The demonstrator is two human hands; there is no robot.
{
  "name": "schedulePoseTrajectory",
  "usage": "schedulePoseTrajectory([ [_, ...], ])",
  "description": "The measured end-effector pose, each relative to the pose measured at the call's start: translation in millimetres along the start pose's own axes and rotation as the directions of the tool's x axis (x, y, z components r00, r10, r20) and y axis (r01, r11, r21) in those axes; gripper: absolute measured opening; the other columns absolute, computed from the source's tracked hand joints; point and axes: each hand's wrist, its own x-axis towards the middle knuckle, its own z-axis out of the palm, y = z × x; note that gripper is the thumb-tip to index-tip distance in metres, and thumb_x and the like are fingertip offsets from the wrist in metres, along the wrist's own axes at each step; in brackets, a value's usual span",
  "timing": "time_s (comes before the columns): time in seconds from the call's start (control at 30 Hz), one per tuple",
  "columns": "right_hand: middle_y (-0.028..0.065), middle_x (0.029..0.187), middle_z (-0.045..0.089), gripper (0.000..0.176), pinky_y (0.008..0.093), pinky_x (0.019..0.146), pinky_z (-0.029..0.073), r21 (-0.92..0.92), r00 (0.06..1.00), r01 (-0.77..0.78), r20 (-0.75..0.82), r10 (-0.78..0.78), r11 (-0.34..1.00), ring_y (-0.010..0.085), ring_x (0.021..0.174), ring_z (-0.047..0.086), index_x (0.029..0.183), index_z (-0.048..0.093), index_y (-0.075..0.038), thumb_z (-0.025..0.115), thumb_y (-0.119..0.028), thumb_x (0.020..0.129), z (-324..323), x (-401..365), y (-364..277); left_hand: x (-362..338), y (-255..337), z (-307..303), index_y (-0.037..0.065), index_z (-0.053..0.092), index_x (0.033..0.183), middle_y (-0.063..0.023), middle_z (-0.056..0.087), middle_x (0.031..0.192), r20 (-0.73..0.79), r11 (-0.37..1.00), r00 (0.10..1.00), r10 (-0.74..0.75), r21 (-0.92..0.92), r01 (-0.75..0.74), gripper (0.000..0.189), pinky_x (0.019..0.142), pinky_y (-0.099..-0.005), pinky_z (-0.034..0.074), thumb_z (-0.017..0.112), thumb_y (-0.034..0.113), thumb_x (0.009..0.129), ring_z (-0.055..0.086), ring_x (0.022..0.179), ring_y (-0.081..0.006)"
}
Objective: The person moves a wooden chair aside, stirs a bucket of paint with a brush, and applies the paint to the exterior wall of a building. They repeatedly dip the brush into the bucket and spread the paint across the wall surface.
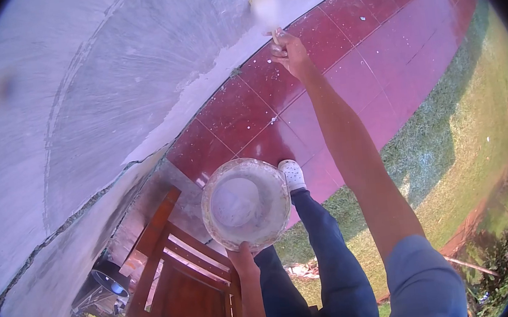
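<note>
My left hand (245, 253) grips the near rim of a round, whitish bucket (213, 217), holding it in front of my legs. White paint-like material (237, 202) lies at the bottom of the bucket. Far ahead, with my arm stretched out, my right hand (290, 54) is closed around the handle of a paintbrush (266, 7). Its wide, pale head looks blurred and overlaps the lower part of the wall (150, 58), which has a patchy grey and white surface.
Red floor tiles (328, 36) with white spots run along the wall's base. A brown wooden chair (183, 283) stands at the lower left, with a dark container (110, 277) beside it. Grass (480, 128) borders the tiles on the right. My foot wears a white clog (293, 174).
</note>
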Motion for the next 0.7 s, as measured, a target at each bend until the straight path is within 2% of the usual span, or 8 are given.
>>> schedulePoseTrajectory([
  [0.07,-0.0062,0.064,0.036,0.031,0.0217,0.046,0.027,-0.103,0.979,-0.158,-0.148,0.142,0.982,0.0043,0.05,0.029,0.114,0.063,-0.005,0.049,-0.03,0.103,-32,3,20,0,-3,2,0.004,0.032,0.146,-0.0166,0.051,0.131,-0.008,1.0,1.0,0.003,0.008,-0.003,0.07,0.079,-0.0429,0.064,0.052,-0.005,0.079,0.061,0.111,-0.031],
  [0.17,-0.0065,0.065,0.04,0.027,0.0212,0.046,0.028,-0.319,0.916,-0.256,-0.381,0.124,0.912,0.0039,0.05,0.033,0.106,0.067,-0.006,0.055,-0.029,0.1,-52,7,19,-1,-6,1,0.004,0.032,0.146,-0.0163,0.05,0.132,-0.064,1.0,0.998,-0.012,-0.004,0.012,0.071,0.079,-0.0439,0.064,0.052,-0.005,0.079,0.061,0.112,-0.0315],
  [0.33,-0.0077,0.07,0.045,0.024,0.0202,0.054,0.031,-0.536,0.925,-0.092,-0.358,-0.128,0.839,0.0039,0.057,0.037,0.106,0.071,-0.008,0.059,-0.026,0.097,17,-22,-49,-6,-8,2,0.003,0.029,0.148,-0.0182,0.046,0.135,-0.011,1.0,1.0,0.01,0.011,-0.01,0.073,0.084,-0.0473,0.061,0.055,-0.001,0.08,0.057,0.115,-0.0342],
  [0.5,-0.0081,0.067,0.035,0.034,0.022,0.057,0.031,-0.436,0.944,0.181,-0.174,-0.28,0.881,0.0043,0.057,0.031,0.115,0.068,0.001,0.056,-0.026,0.1,82,-113,-130,-3,-16,2,0.003,0.029,0.148,-0.018,0.046,0.135,-0.048,0.999,0.999,0.001,0.032,0.001,0.073,0.083,-0.0479,0.062,0.054,-0.001,0.079,0.057,0.115,-0.0352],
  [0.57,-0.007,0.065,0.033,0.038,0.0227,0.055,0.03,-0.253,0.914,0.391,-0.006,-0.406,0.885,0.0046,0.055,0.029,0.122,0.061,0.005,0.047,-0.025,0.104,85,-127,-144,-8,-12,9,0.003,0.03,0.148,-0.0179,0.047,0.135,-0.044,0.999,0.999,0.007,0.043,-0.005,0.073,0.083,-0.0481,0.062,0.054,-0.001,0.079,0.057,0.115,-0.0354],
  [0.6,-0.007,0.065,0.033,0.038,0.0227,0.055,0.03,-0.255,0.913,0.393,-0.006,-0.408,0.883,0.0046,0.055,0.029,0.122,0.061,0.005,0.047,-0.025,0.104,81,-123,-145,-9,-10,13,0.003,0.03,0.148,-0.0178,0.047,0.135,-0.04,0.999,0.999,-0.009,0.038,0.011,0.073,0.083,-0.0471,0.062,0.054,-0.001,0.079,0.057,0.115,-0.0349],
  [0.67,-0.0057,0.061,0.031,0.036,0.0235,0.052,0.026,0.072,0.891,0.428,0.134,-0.434,0.901,0.0056,0.053,0.026,0.116,0.059,0.003,0.046,-0.029,0.105,67,-102,-137,-12,-11,14,0.003,0.03,0.148,-0.0178,0.047,0.135,-0.035,0.999,0.999,-0.026,0.039,0.027,0.072,0.083,-0.046,0.062,0.053,-0.002,0.079,0.058,0.115,-0.0343],
  [0.7,-0.0057,0.061,0.031,0.036,0.0235,0.052,0.026,0.073,0.889,0.432,0.134,-0.438,0.899,0.0056,0.053,0.026,0.116,0.059,0.003,0.046,-0.029,0.105,57,-82,-126,-7,-19,11,0.002,0.031,0.147,-0.0176,0.047,0.135,-0.015,0.999,1.0,0.015,0.035,-0.014,0.072,0.085,-0.0452,0.061,0.053,-0.002,0.079,0.057,0.116,-0.0335],
])
